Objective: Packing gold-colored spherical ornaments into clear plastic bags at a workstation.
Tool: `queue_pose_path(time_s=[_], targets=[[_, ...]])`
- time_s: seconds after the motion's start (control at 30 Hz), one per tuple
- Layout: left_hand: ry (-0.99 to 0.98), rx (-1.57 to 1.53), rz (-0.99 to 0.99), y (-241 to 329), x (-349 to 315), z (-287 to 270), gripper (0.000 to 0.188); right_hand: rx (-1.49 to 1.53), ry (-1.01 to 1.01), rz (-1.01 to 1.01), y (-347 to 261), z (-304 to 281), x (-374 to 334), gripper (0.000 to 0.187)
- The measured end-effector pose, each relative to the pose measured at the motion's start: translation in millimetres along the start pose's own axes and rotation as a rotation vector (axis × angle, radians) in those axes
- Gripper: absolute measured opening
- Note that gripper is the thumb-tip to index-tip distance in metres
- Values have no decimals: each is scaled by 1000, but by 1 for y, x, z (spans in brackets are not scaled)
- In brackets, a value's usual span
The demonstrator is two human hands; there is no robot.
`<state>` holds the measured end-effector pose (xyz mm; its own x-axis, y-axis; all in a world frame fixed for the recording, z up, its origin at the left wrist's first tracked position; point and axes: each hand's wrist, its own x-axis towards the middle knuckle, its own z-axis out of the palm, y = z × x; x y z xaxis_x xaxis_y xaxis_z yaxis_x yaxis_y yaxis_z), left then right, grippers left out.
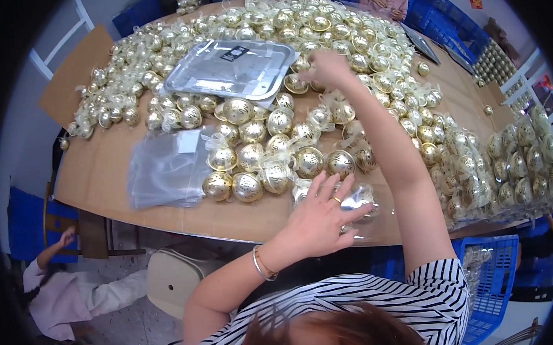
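brown tabletop (101, 174), shiny round metallic baubles (250, 156)

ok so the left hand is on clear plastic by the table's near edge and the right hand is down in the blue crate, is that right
The right hand isn't in the blue crate: the head view shows it out at the gold balls, right of the tray. The rest stands.

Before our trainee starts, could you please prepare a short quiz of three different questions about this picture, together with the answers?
1. Which reaches farther across the table: the left hand or the right hand?
2. True or false: the flat clear bags lie to the left of the left hand.
3. Fill in: the patterned balls are ____ in colour.

Key: 1. right hand; 2. true; 3. gold.
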<state>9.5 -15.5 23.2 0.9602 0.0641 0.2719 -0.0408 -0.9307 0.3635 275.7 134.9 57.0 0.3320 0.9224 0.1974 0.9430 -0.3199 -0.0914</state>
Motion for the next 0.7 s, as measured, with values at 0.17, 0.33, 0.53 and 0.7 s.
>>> queue_pose_path(time_s=[0.17, 0.33, 0.53, 0.7], targets=[[12, -5, -11, 3, 0, -3, 48, -144, -523, 157, 25, -23, -14, 52], [24, -6, -1, 1, -1, -1, 49, 223, -407, 211, 22, -4, -30, 57], [12, 25, 19, 5, -1, -1, 48, 1616, -181, 126, 63, -39, -87, 60], [-5, 43, 6, -1, 0, 1, 48, 1969, 69, 194, 79, -56, -176, 40]])
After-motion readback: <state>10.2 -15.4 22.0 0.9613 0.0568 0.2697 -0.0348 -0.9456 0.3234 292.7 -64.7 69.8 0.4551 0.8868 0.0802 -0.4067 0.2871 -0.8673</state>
